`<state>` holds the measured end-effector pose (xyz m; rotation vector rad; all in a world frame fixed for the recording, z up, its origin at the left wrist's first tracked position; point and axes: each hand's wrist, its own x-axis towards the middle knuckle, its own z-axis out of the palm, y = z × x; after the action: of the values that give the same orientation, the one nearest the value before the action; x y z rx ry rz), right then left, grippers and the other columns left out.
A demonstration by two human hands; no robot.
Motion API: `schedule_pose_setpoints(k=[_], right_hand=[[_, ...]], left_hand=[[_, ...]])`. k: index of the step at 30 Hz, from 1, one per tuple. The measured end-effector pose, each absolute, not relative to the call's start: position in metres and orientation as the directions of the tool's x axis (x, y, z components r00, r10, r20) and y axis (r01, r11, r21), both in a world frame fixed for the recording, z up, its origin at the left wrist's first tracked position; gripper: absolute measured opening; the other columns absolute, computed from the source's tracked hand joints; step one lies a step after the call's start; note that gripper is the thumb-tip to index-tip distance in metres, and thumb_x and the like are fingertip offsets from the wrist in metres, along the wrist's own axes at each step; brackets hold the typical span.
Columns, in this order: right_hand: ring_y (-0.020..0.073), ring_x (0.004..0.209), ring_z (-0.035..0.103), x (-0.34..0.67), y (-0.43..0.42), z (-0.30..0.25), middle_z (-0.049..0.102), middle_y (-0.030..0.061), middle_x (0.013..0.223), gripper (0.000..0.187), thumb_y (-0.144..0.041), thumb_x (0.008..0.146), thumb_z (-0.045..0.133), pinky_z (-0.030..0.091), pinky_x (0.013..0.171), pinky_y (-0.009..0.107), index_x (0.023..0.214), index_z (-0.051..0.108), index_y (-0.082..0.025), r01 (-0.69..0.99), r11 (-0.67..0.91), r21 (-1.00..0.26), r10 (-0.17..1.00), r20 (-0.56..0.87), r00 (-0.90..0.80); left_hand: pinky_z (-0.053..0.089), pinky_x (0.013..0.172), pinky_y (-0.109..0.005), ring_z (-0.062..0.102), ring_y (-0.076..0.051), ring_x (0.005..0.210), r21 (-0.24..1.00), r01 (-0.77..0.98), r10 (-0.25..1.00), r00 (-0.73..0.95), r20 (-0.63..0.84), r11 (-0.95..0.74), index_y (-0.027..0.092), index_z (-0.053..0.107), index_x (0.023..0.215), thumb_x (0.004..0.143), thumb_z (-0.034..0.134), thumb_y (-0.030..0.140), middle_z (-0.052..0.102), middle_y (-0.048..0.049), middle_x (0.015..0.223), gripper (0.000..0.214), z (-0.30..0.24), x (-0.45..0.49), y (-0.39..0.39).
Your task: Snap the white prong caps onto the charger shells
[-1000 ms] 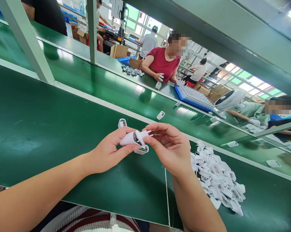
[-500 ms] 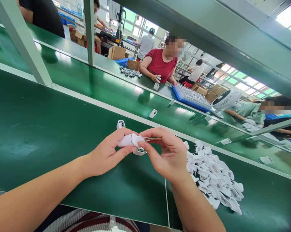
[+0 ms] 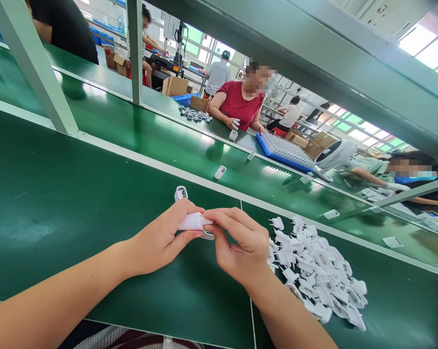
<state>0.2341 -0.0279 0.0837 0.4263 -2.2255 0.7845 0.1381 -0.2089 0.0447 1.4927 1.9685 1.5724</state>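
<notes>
The held casing [image 3: 190, 221] and the caps [image 3: 320, 264] heaped near the far edge of the desk [image 3: 76, 198] look like smooth white plastic. The desk is smooth with a dull sheen; beyond that edge, the belt [image 3: 164, 133] is glossier. The slanted post [image 3: 39, 72] looks like painted metal.

On our surface [image 3: 76, 194], plug caps [image 3: 324, 259] lie heaped right of our right grip [image 3: 242, 247], a casing [image 3: 180, 193] just beyond our left grip [image 3: 162, 238]. Behind runs the belt [image 3: 160, 145], carrying more casings [image 3: 220, 172]; past it, a tray [image 3: 286, 161] sits left of a fan [image 3: 335, 154].
</notes>
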Motion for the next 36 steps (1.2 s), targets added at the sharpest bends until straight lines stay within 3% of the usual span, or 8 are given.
schedule_pose_setpoints(k=[7,12,15,20,26,30,33,36], right_hand=[[0.0183,0.083,0.076,0.229,-0.029,0.079,0.081,0.0040,0.095,0.036,-0.002,0.088,0.062,0.065,0.072,0.031,0.109,0.078,-0.028,-0.481,0.766,-0.426,-0.003,0.746,-0.665],[0.0168,0.076,0.076,0.227,-0.015,0.091,0.082,0.0015,0.090,0.018,-0.018,0.082,0.082,0.065,0.067,0.027,0.098,0.083,-0.028,-0.381,0.517,-0.767,0.040,0.466,-0.884],[0.0159,0.074,0.075,0.226,-0.013,0.092,0.081,0.0017,0.085,0.016,-0.019,0.077,0.087,0.063,0.065,0.025,0.090,0.084,-0.027,-0.322,0.421,-0.848,0.087,0.391,-0.916],[0.0156,0.069,0.073,0.225,-0.022,0.083,0.078,0.0015,0.077,0.011,-0.019,0.073,0.087,0.064,0.063,0.026,0.082,0.082,-0.025,-0.289,0.385,-0.877,0.188,0.381,-0.905],[0.0139,0.066,0.071,0.225,-0.028,0.080,0.076,0.0012,0.075,0.010,-0.016,0.076,0.082,0.061,0.061,0.024,0.082,0.080,-0.023,-0.340,0.413,-0.845,0.194,0.446,-0.874],[0.0152,0.067,0.071,0.220,-0.023,0.080,0.078,0.0023,0.078,0.016,-0.025,0.070,0.090,0.060,0.061,0.026,0.082,0.080,-0.023,-0.256,0.271,-0.928,0.211,0.317,-0.925],[0.0162,0.068,0.071,0.218,-0.023,0.079,0.080,0.0053,0.083,0.022,-0.032,0.069,0.091,0.059,0.062,0.028,0.082,0.079,-0.020,-0.190,0.213,-0.958,0.205,0.234,-0.950],[0.0153,0.067,0.069,0.222,-0.032,0.073,0.078,0.0044,0.080,0.010,-0.020,0.071,0.083,0.056,0.061,0.026,0.079,0.076,-0.019,-0.178,0.315,-0.932,0.229,0.257,-0.939]], left_hand=[[0.048,0.089,-0.033,0.057,-0.020,0.098,0.816,0.578,0.787,-0.494,0.368,-0.019,0.022,0.054,0.128,0.108,0.048,0.032,0.059,-0.0071,0.115,0.024,0.047,0.136,-0.211],[0.049,0.085,-0.033,0.058,-0.020,0.093,0.882,0.469,0.858,-0.474,0.198,0.056,0.023,0.054,0.128,0.108,0.048,0.042,0.062,-0.0059,0.111,0.028,0.054,0.136,-0.215],[0.049,0.086,-0.033,0.059,-0.020,0.096,0.886,0.461,0.875,-0.448,0.180,0.054,0.024,0.053,0.133,0.108,0.048,0.042,0.063,-0.0065,0.115,0.031,0.056,0.136,-0.217],[0.049,0.089,-0.034,0.060,-0.022,0.102,0.873,0.484,0.873,-0.450,0.187,0.063,0.024,0.052,0.136,0.108,0.047,0.040,0.062,-0.0080,0.121,0.033,0.055,0.138,-0.216],[0.050,0.089,-0.034,0.061,-0.021,0.102,0.852,0.522,0.844,-0.478,0.243,0.050,0.024,0.050,0.142,0.108,0.046,0.037,0.061,-0.0087,0.123,0.036,0.052,0.143,-0.216],[0.049,0.093,-0.033,0.061,-0.021,0.107,0.846,0.532,0.833,-0.482,0.272,0.032,0.029,0.049,0.145,0.108,0.047,0.037,0.061,-0.0066,0.126,0.037,0.057,0.142,-0.216],[0.050,0.095,-0.033,0.061,-0.021,0.108,0.891,0.452,0.833,-0.511,0.209,0.054,0.030,0.051,0.141,0.108,0.046,0.041,0.063,-0.0057,0.126,0.035,0.062,0.142,-0.215],[0.052,0.095,-0.034,0.064,-0.022,0.106,0.927,0.351,0.843,-0.531,0.085,0.127,0.031,0.055,0.136,0.108,0.046,0.047,0.066,-0.0050,0.122,0.034,0.058,0.149,-0.219]])
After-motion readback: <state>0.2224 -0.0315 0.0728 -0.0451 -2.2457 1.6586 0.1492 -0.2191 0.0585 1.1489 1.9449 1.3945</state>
